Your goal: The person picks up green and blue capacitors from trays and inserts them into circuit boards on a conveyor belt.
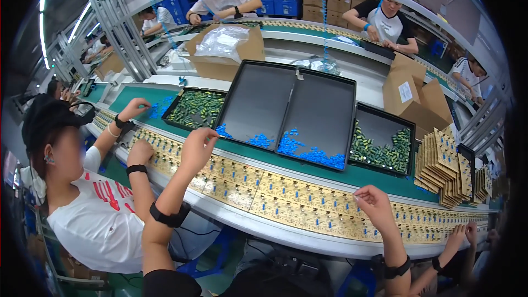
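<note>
My left hand (197, 147) is at the lower left corner of a large black tray (258, 99), its thumb and fingertips pinched together beside small blue components (258, 141). Whatever sits between those fingertips is too small to make out. Over the long row of yellowish circuit boards (280, 195) hovers my right hand (376, 209), fingers curled and thumb close to the index finger. I cannot tell what that pinch holds. Many boards carry upright blue components. More blue components (311, 151) lie along the near edge of the tray's right half.
Green striped components fill a small black tray (195, 109) on the left and another tray (383, 140) on the right. Stacked boards (443, 168) stand at the right, near an open carton (415, 91). A co-worker (93, 203) reaches in close on my left; another person's hands (462, 236) work at the lower right.
</note>
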